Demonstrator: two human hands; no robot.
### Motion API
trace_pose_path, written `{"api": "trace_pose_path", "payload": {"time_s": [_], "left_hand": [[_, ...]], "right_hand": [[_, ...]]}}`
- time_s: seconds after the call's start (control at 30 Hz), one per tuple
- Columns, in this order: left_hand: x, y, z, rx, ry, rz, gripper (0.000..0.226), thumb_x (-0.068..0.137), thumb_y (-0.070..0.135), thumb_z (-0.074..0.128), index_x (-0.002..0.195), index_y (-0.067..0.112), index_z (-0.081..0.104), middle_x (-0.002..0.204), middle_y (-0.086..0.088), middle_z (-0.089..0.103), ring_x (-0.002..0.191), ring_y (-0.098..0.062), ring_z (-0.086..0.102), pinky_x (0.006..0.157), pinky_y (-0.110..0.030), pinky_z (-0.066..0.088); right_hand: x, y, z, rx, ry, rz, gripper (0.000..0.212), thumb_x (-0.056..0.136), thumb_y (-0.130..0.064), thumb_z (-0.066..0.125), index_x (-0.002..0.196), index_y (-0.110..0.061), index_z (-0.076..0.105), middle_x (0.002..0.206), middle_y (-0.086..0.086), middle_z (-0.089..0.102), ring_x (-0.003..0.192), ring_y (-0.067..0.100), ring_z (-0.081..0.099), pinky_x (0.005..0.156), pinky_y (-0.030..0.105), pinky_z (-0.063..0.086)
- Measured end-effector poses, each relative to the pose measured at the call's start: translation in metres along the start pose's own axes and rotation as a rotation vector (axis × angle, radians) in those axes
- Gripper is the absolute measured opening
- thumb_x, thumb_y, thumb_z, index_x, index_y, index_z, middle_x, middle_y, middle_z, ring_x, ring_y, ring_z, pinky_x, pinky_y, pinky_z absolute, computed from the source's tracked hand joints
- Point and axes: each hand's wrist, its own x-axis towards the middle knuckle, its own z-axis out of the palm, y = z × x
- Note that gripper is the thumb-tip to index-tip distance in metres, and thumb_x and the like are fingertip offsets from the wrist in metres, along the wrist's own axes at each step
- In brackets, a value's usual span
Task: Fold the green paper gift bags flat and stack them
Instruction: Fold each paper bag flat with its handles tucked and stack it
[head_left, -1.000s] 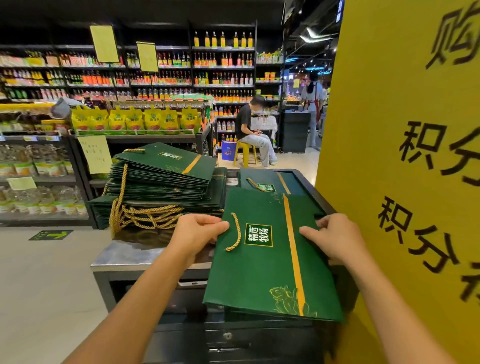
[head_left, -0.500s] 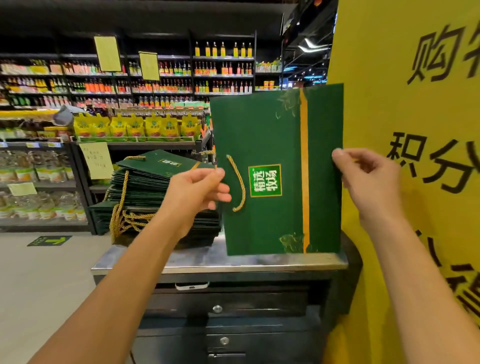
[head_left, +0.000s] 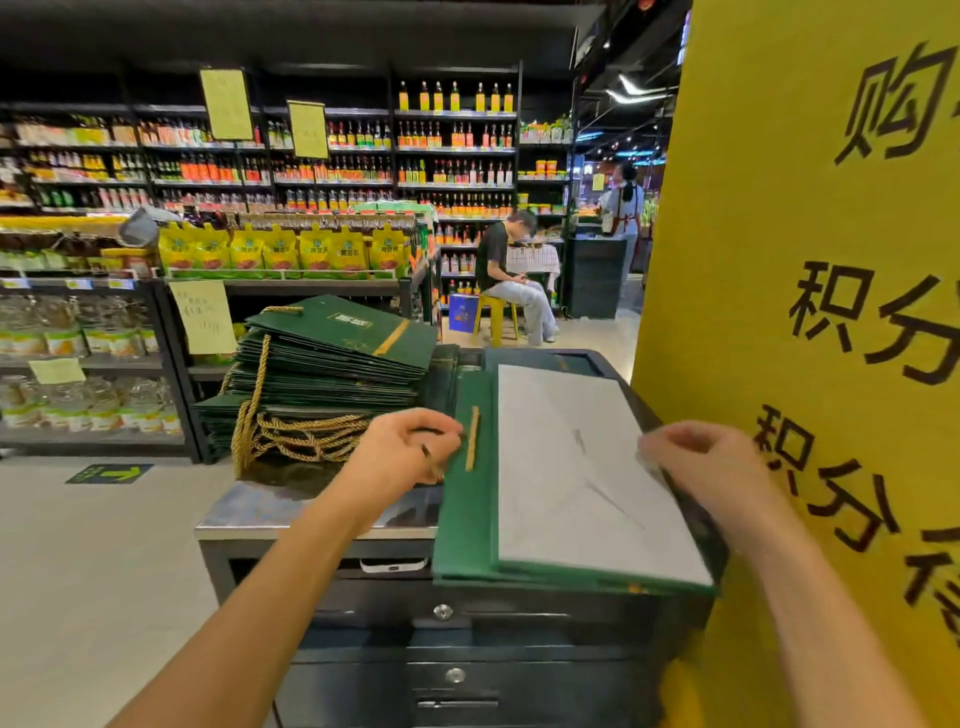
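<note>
Held upright in the air half a second ago, the green bag (head_left: 462, 525) is now being laid flat on the right part of the metal counter (head_left: 311, 512). Its white panel (head_left: 571, 467) is being turned upward and its near end is being let hang over the counter's near edge. The bag's left edge is being gripped by the left hand (head_left: 400, 457), whose fingers are being curled round it just beside a short gold handle (head_left: 472, 439). The right edge of the white panel is being pinched by the right hand (head_left: 711, 467), which is being blurred by motion. Another green bag is being partly covered at the far end of the counter.

To the left, the stack of folded bags (head_left: 332, 364) is being kept on the same counter, its gold rope handles (head_left: 306, 436) being let spill toward the near side. Dark drawers (head_left: 467, 675) are being shown under the counter. At the right, the view is being filled by a yellow sign (head_left: 805, 260) with black characters. Far behind, a yellow stool is being sat on by a person (head_left: 506, 270) before shelves of bottles (head_left: 452, 140).
</note>
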Motion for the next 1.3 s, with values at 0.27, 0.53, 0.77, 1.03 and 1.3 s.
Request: {"api": "trace_pose_path", "payload": {"time_s": [0.27, 0.53, 0.77, 1.03, 1.3], "left_hand": [[0.001, -0.035, 0.014, 0.582, -0.072, 0.19, 0.039, 0.095, 0.031, 0.069, 0.133, 0.023, 0.062, 0.075, 0.007, 0.069, 0.065, 0.0, 0.06, 0.064, -0.016, 0.046], [-0.007, -0.029, 0.011, 0.707, -0.077, 0.279, 0.045, 0.095, 0.037, 0.068, 0.138, 0.024, 0.061, 0.104, 0.011, 0.061, 0.097, -0.004, 0.056, 0.083, -0.014, 0.042], [-0.005, -0.034, 0.002, 0.625, -0.104, 0.202, 0.059, 0.09, 0.037, 0.074, 0.144, 0.019, 0.056, 0.128, 0.007, 0.065, 0.115, -0.004, 0.058, 0.102, -0.027, 0.048], [0.002, -0.042, 0.005, 0.657, -0.103, 0.232, 0.062, 0.09, 0.044, 0.071, 0.144, 0.018, 0.056, 0.134, 0.003, 0.061, 0.122, -0.007, 0.054, 0.106, -0.028, 0.046], [0.002, -0.046, 0.005, 0.654, -0.117, 0.249, 0.063, 0.09, 0.044, 0.067, 0.148, 0.024, 0.051, 0.136, 0.008, 0.058, 0.128, -0.014, 0.049, 0.11, -0.042, 0.044]], "right_hand": [[0.019, 0.041, 0.036, -0.699, -0.001, -0.194, 0.023, 0.09, -0.043, 0.067, 0.108, -0.029, 0.071, 0.12, 0.002, 0.063, 0.107, 0.023, 0.059, 0.089, 0.04, 0.053], [0.019, -0.024, 0.091, -0.306, -0.21, -0.329, 0.011, 0.091, -0.03, 0.07, 0.087, -0.022, 0.076, 0.085, -0.009, 0.073, 0.082, 0.006, 0.065, 0.071, 0.027, 0.051], [0.056, -0.043, 0.16, -0.737, -0.325, -0.188, 0.037, 0.082, -0.049, 0.072, 0.082, -0.016, 0.055, 0.083, 0.005, 0.06, 0.087, 0.029, 0.065, 0.062, 0.033, 0.044], [0.065, -0.049, 0.154, -0.712, -0.478, -0.118, 0.026, 0.089, -0.028, 0.068, 0.073, -0.013, 0.052, 0.069, 0.005, 0.055, 0.062, 0.02, 0.052, 0.051, 0.028, 0.036], [0.059, -0.032, 0.136, -0.324, -0.501, -0.019, 0.023, 0.089, -0.026, 0.063, 0.074, -0.013, 0.052, 0.066, 0.01, 0.04, 0.054, 0.02, 0.036, 0.054, 0.03, 0.03]]}}
